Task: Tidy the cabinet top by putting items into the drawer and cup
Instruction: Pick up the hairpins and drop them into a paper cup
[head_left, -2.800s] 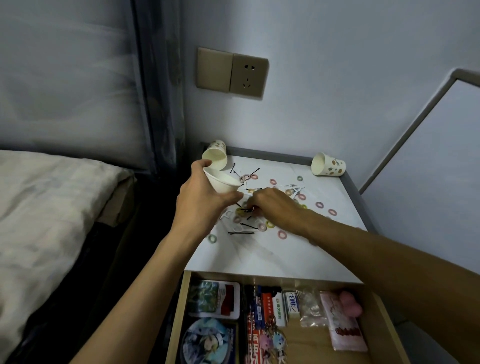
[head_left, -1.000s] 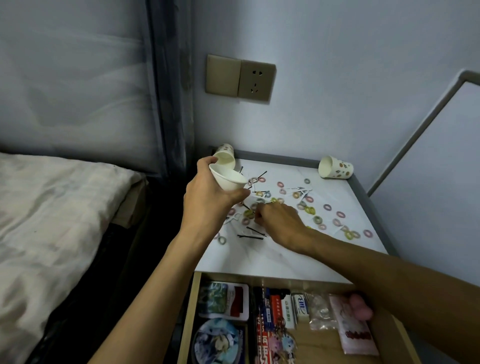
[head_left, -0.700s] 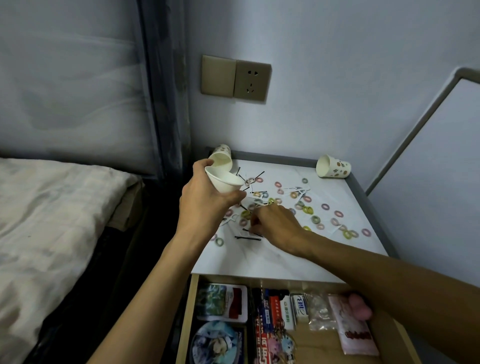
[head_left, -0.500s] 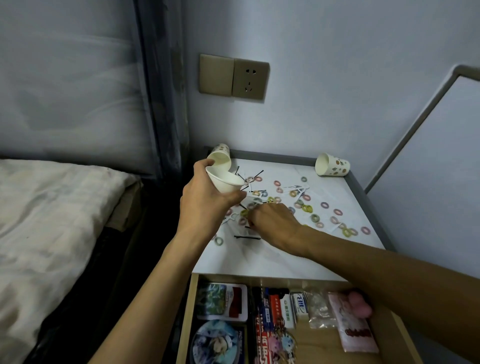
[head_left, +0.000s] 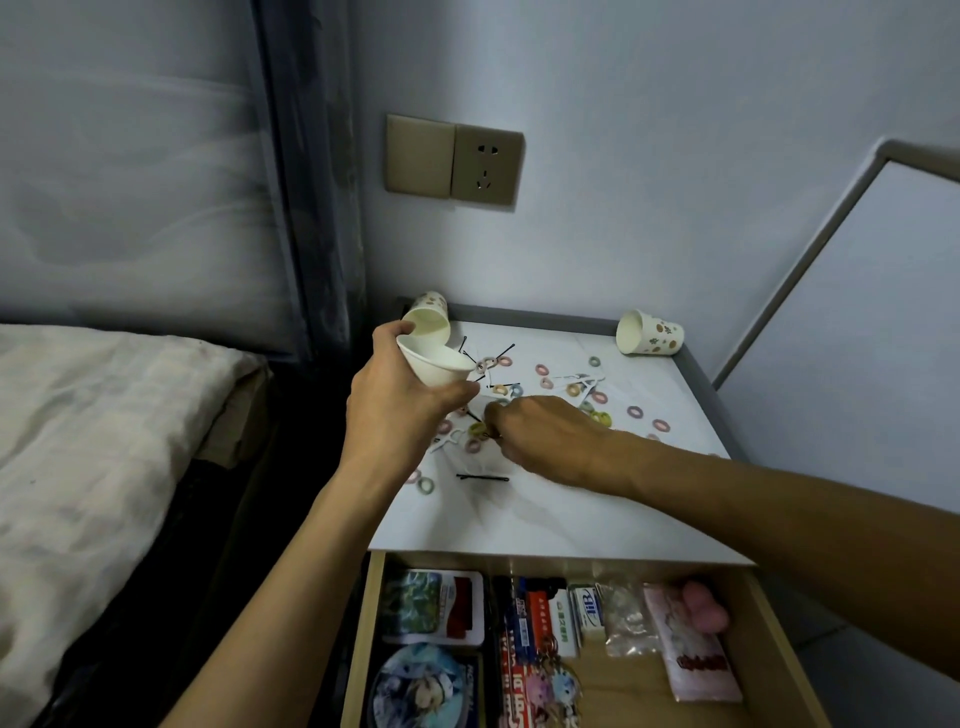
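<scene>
While left hand (head_left: 395, 410) still grips cup (head_left: 434, 364) | right hand (head_left: 540, 431) stays low, seemingly pinching a hair tie (head_left: 477, 430)

Tiny item under R fingers (head_left: 500, 417) unclear, maybe a pin; drawer (head_left: 623, 696) btm off-frame.

Hair ties (head_left: 634, 412) scattered on cabinet top (head_left: 561, 514), drawer (head_left: 769, 649) below

Matt white paper cup (head_left: 436, 362), smooth marble-look cabinet top (head_left: 545, 514), pale wood drawer (head_left: 362, 652), crumpled cloth bedding (head_left: 104, 441)
</scene>
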